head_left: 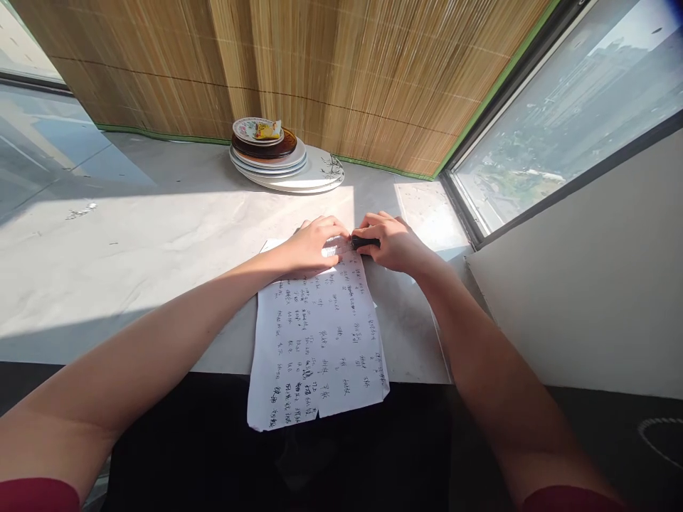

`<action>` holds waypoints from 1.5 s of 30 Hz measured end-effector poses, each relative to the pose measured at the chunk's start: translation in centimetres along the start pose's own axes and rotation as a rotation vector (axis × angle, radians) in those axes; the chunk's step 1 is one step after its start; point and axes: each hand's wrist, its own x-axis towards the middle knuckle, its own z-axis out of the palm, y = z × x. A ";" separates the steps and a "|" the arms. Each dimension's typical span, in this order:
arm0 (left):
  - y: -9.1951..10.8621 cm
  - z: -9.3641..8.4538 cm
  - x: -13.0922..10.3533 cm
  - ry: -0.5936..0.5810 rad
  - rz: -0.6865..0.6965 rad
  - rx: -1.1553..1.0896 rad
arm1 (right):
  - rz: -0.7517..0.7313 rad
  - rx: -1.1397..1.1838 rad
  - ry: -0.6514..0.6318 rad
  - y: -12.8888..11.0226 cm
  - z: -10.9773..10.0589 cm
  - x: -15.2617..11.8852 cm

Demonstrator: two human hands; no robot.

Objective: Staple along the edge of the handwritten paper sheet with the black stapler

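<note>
Handwritten paper (325,341) lies on the pale stone ledge, its lower end hanging past the front edge. A second edge along its right side suggests more than one sheet. My left hand (314,245) grips the far end of the paper, fingers curved and thumb lower. Between them shows a bright striped patch that I cannot make out. My right hand (392,242) is closed around a small black object (366,242), shaped like a small stapler. Its tip sits at the paper's far right corner, close to my left fingertips; how it meets the paper is hidden.
A stack of plates (320,171) stands farther back, with a small yellow packet (267,131) on top. Behind it hangs a bamboo blind (320,71). At right are a window (560,135) and white wall (576,284). Small debris (81,211) lies left on the ledge.
</note>
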 end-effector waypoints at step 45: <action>-4.6 -2.8 0.8 0.593 -0.224 -0.436 | 0.724 0.229 0.151 -6.2 -0.8 -9.9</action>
